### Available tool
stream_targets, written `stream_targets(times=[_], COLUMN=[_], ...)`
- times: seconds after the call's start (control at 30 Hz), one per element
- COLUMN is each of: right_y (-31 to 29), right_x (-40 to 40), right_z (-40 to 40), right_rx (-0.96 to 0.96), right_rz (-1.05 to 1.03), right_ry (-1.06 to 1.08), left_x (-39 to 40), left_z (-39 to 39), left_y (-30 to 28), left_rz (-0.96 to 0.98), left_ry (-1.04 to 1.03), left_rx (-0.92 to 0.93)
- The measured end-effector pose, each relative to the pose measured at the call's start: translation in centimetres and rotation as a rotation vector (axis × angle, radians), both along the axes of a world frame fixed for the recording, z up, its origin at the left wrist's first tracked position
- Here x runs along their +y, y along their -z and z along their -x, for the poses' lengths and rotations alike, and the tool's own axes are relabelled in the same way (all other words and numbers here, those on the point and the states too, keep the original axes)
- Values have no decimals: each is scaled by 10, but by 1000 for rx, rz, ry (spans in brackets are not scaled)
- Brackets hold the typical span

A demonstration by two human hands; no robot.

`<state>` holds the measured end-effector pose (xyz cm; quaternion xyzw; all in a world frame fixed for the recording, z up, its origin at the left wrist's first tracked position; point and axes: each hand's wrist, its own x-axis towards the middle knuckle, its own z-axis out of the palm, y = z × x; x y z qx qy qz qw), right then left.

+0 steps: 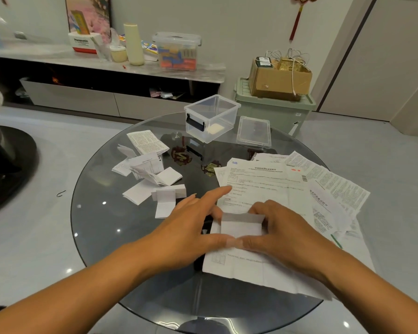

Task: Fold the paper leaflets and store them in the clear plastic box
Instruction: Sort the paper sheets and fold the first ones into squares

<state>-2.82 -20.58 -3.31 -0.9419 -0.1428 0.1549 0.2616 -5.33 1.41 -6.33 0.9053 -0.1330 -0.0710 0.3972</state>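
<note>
A small folded leaflet (240, 225) sits between my two hands, on top of a large unfolded sheet (256, 189). My left hand (191, 227) holds its left edge with the thumb underneath and the forefinger stretched out over the sheet. My right hand (280, 227) grips its right side, fingers curled over the top and thumb at the bottom edge. Several folded leaflets (152, 172) lie in a loose heap on the left of the round glass table (101, 213). The clear plastic box (212, 116) stands open at the far side with one folded piece inside.
The box's clear lid (253, 132) lies to the right of the box. More unfolded leaflets (333, 189) fan out to the right, over the table edge. Behind stand a green storage bin (275, 109) with a cardboard box on it and a low cabinet (106, 68).
</note>
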Motion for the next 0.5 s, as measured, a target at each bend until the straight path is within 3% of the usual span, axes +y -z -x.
stream_targets(times=[0.13, 0.33, 0.5], right_y=[6, 7, 3], right_x=[-4, -16, -20], right_z=[-8, -14, -11], right_rx=[25, -39, -36], right_rz=[-11, -69, -96], right_ry=[72, 115, 77], left_x=[-5, -8, -1], left_z=[-3, -1, -4], left_y=[14, 13, 11], left_rz=[21, -100, -339], left_ry=[-51, 4, 187], left_rx=[-93, -224, -318])
